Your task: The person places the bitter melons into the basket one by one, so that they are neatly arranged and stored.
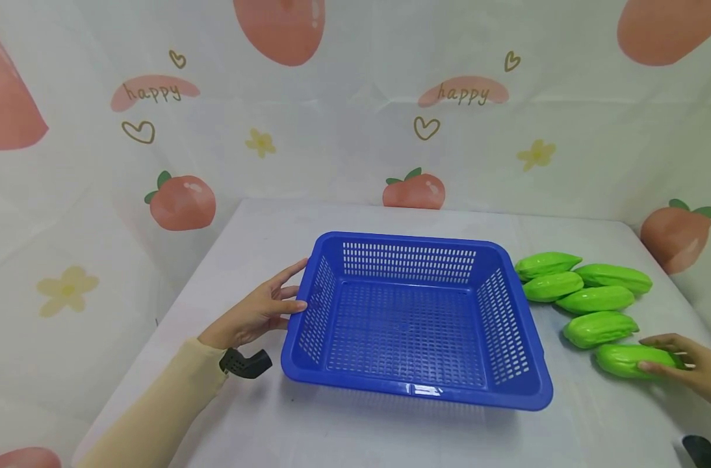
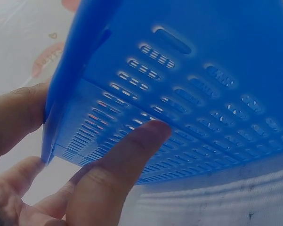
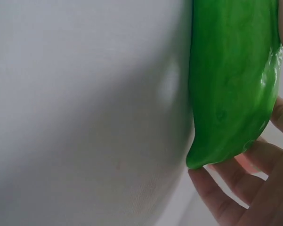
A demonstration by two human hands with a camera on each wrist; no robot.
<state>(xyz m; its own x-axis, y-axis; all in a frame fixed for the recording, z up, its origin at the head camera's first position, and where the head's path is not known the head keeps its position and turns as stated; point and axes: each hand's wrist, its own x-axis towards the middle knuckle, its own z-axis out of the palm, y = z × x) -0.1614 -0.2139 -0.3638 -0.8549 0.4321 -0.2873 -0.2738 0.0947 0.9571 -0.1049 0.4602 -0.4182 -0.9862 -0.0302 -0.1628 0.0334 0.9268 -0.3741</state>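
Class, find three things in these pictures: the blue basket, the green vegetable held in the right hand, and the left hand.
Blue basket (image 1: 408,335): head view, on its bare perforated floor.
Green vegetable (image 1: 624,359): head view, on its side, left of the thumb.
Left hand (image 1: 257,312): head view, between wrist and fingers.

"happy" was legible twice in the head view, handwritten style: on the left pink patch (image 1: 155,93) and right pink patch (image 1: 463,91) of the backdrop (image 1: 344,143). Left wrist view: cut-off patch (image 2: 47,60) had blurred lettering, probably the same.
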